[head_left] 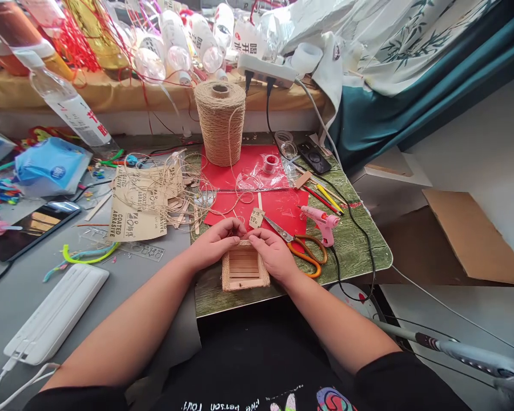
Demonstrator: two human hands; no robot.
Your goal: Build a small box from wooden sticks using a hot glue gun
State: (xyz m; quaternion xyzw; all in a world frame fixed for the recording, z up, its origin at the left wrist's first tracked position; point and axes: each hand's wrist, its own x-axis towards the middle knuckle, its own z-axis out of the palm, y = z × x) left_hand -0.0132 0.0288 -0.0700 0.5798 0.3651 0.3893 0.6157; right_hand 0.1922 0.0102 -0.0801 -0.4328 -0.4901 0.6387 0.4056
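A small box of thin wooden sticks [245,265], edged with twine along its sides, rests at the table's front edge. My left hand [216,242] is closed on its far left corner, thumb along the twine-covered rim. From the right, my right hand [276,254] grips the far right corner, its fingertips almost meeting the left ones. Whether a strand of twine is pinched between them is too small to tell. Loose twine runs from a big twine spool [220,125] down toward my hands. Orange-handled scissors [310,254] lie beside my right hand, blades pointing at a small paper tag [256,218].
A pink glue gun [323,222] with a black cord stands to the right, near coloured pencils [325,197] and a black phone [313,157]. Sandpaper sheets [139,202], a white power bank [55,314] and a plastic bottle [68,105] lie left. A power strip [268,69] sits behind.
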